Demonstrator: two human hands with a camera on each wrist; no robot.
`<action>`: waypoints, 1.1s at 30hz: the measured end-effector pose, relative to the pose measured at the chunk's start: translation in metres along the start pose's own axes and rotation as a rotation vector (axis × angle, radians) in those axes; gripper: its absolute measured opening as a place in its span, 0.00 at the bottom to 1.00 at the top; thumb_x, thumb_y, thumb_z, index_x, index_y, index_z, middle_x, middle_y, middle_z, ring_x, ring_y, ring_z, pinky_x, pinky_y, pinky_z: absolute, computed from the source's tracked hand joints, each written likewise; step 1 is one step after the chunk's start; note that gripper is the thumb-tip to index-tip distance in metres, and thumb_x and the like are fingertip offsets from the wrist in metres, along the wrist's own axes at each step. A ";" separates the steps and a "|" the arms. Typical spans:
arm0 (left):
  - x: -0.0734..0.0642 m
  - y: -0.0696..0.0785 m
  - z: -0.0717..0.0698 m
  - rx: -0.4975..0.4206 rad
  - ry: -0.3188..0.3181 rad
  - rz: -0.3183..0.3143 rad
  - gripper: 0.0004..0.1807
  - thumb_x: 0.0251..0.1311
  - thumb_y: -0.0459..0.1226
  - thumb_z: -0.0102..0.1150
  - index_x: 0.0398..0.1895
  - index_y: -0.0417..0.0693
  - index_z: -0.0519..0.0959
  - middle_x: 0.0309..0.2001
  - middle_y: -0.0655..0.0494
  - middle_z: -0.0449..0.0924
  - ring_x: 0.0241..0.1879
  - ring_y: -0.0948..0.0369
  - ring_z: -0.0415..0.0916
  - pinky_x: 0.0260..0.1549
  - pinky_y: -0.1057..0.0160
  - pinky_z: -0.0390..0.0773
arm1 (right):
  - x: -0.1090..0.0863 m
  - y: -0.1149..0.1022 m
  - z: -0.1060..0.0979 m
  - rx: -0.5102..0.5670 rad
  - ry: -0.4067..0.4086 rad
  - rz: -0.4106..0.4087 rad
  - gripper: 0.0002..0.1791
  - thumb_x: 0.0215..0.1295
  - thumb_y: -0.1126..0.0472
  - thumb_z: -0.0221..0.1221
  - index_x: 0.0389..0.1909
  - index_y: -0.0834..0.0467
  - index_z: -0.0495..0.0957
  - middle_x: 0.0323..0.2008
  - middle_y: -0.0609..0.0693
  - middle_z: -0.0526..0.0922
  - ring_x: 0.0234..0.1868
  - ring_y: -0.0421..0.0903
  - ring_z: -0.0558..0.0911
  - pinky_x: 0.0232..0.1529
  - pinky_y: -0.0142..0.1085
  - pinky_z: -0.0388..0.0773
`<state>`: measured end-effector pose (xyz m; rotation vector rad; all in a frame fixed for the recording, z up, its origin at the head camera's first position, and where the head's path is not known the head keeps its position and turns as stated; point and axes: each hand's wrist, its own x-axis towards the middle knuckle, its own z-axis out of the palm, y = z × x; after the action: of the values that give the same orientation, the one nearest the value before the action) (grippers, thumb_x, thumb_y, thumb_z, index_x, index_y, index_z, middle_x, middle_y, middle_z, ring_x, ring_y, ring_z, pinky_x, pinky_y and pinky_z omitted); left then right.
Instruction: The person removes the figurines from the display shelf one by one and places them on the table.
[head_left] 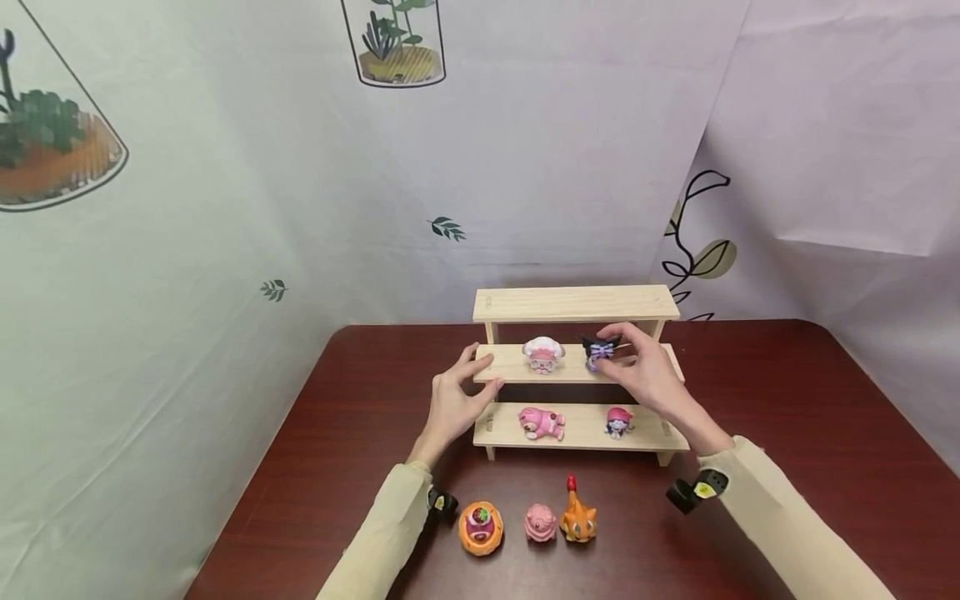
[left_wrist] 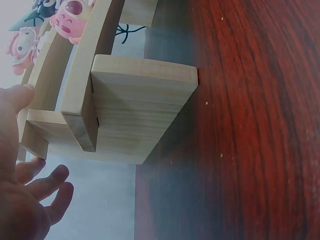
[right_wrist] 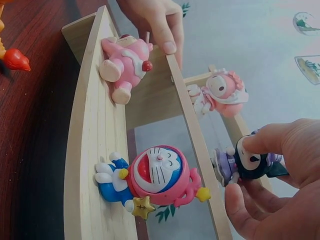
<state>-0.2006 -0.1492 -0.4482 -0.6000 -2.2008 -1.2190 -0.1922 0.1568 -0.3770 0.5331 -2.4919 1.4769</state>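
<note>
My right hand (head_left: 651, 372) pinches a small black-and-purple figurine (head_left: 599, 353) between thumb and fingers, at the right part of the middle tier of a three-tier wooden display shelf (head_left: 576, 303). At that tier's left end, my left hand (head_left: 452, 402) holds the board's edge, thumb in front and the other fingers behind it. Between the hands sits a pink figurine with a white hood (head_left: 543, 355). On the lowest tier lie a pink bear figurine (head_left: 541, 423) and, to the right, a blue-and-white cat figurine in a pink hood (right_wrist: 159, 169).
In front of the shelf, an orange round toy with a strawberry top (head_left: 481, 528), a pink figurine (head_left: 540, 523) and an orange figurine with a red-tipped tail (head_left: 578, 521) stand on the dark red table (head_left: 337, 500). A printed cloth (head_left: 555, 183) hangs behind.
</note>
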 end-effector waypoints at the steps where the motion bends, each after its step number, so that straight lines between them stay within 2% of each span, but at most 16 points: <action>1: 0.000 0.000 0.000 0.001 -0.001 -0.002 0.23 0.54 0.35 0.75 0.54 0.38 0.84 0.62 0.40 0.75 0.64 0.50 0.71 0.54 0.49 0.75 | 0.000 0.000 0.000 0.000 0.001 0.000 0.20 0.60 0.71 0.67 0.53 0.66 0.75 0.45 0.64 0.79 0.41 0.56 0.83 0.36 0.30 0.79; 8: 0.000 0.001 0.000 -0.005 -0.006 -0.018 0.23 0.54 0.36 0.75 0.54 0.39 0.84 0.62 0.40 0.75 0.64 0.51 0.71 0.55 0.51 0.75 | -0.003 -0.002 -0.001 -0.005 0.014 -0.014 0.19 0.59 0.73 0.67 0.51 0.66 0.76 0.46 0.63 0.81 0.40 0.55 0.83 0.35 0.31 0.80; 17: 0.000 0.001 -0.001 -0.004 0.006 0.004 0.23 0.53 0.35 0.75 0.53 0.39 0.85 0.62 0.39 0.75 0.63 0.49 0.71 0.53 0.49 0.75 | -0.014 -0.007 -0.005 -0.022 0.022 -0.043 0.18 0.58 0.73 0.68 0.50 0.65 0.77 0.43 0.61 0.82 0.39 0.54 0.84 0.35 0.32 0.81; 27: 0.000 0.001 0.000 0.002 0.004 -0.002 0.22 0.53 0.35 0.75 0.53 0.39 0.85 0.62 0.39 0.75 0.62 0.48 0.72 0.52 0.48 0.76 | -0.035 -0.014 -0.009 -0.048 0.031 -0.059 0.20 0.56 0.73 0.69 0.49 0.63 0.77 0.44 0.57 0.80 0.39 0.52 0.83 0.35 0.35 0.82; 33: 0.000 0.001 0.000 -0.002 -0.001 -0.011 0.22 0.53 0.35 0.75 0.53 0.39 0.85 0.62 0.39 0.75 0.63 0.48 0.72 0.54 0.50 0.75 | -0.050 -0.019 -0.010 -0.089 0.049 -0.095 0.21 0.53 0.73 0.71 0.47 0.61 0.78 0.42 0.54 0.81 0.35 0.49 0.81 0.31 0.35 0.79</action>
<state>-0.1998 -0.1488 -0.4477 -0.5897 -2.2067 -1.2265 -0.1385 0.1673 -0.3741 0.5836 -2.4458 1.3217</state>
